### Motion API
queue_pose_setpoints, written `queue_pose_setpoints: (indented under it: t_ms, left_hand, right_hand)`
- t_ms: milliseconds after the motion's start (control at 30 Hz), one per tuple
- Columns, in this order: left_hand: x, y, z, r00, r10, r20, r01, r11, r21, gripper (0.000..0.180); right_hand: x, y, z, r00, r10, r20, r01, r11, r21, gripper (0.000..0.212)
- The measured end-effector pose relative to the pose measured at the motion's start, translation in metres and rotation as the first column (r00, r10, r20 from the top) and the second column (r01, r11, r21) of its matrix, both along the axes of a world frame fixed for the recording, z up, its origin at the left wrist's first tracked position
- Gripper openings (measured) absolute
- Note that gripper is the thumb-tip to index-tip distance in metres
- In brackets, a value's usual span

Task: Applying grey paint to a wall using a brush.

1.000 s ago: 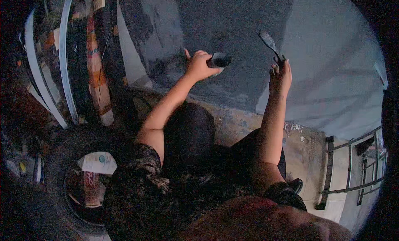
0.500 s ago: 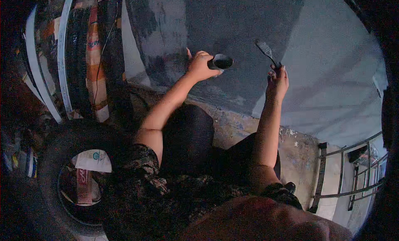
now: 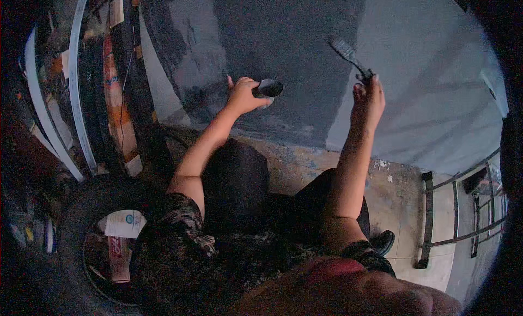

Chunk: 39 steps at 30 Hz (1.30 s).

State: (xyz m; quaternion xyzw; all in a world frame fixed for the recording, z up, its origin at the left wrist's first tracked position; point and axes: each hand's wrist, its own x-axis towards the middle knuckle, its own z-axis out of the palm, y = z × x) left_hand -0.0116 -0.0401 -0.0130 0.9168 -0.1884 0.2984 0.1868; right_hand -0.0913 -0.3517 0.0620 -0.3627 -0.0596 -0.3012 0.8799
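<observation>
My left hand [image 3: 244, 98] is wrapped round a small dark cup [image 3: 269, 88], its round mouth facing up and toward me. What is inside looks dark and cannot be made out. My right hand [image 3: 369, 101] grips a paintbrush [image 3: 348, 54] by its handle, bristles pointing up and to the left. Before me stands a wall [image 3: 294, 38] with a wide dark grey painted area in the middle and lighter grey to the right. Both the cup and the brush are held in front of the dark area; the bristles appear apart from the wall, though the depth is hard to judge.
A black tyre [image 3: 71, 223] lies at my left, with papers showing through its hole. Long boxes and metal strips [image 3: 80, 87] lean beside the wall at the left. A metal rack [image 3: 427, 223] stands at the right. The floor strip [image 3: 305, 163] along the wall is paint-stained.
The view has shifted to the right. My left hand and the cup sit further left in the picture; my right hand has moved slightly right, and the brush tilts more to the left.
</observation>
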Motion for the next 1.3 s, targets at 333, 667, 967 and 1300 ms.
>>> queue_pose_setpoints:
  t_ms: [333, 667, 967, 1300]
  left_hand:
    - [-0.011, -0.014, 0.028, 0.985, -0.168, -0.044, 0.163, 0.982, -0.098, 0.059]
    - [0.001, 0.011, 0.004, 0.991, -0.134, 0.026, 0.136, 0.984, -0.116, 0.053]
    - [-0.004, -0.002, 0.021, 0.990, -0.116, -0.081, 0.113, 0.993, -0.042, 0.058]
    - [-0.003, 0.017, 0.010, 0.986, -0.112, -0.124, 0.103, 0.992, -0.078, 0.063]
  right_hand:
    - [0.022, 0.002, -0.015, 0.991, -0.130, -0.038, 0.114, 0.952, -0.283, 0.033]
    - [0.053, 0.096, 0.066, 0.988, -0.068, 0.141, 0.126, 0.878, -0.462, 0.033]
    - [0.139, 0.117, 0.175, 0.771, -0.257, 0.583, 0.609, 0.565, -0.556, 0.030]
    - [0.122, 0.116, 0.172, 0.780, -0.329, 0.532, 0.602, 0.627, -0.495, 0.026]
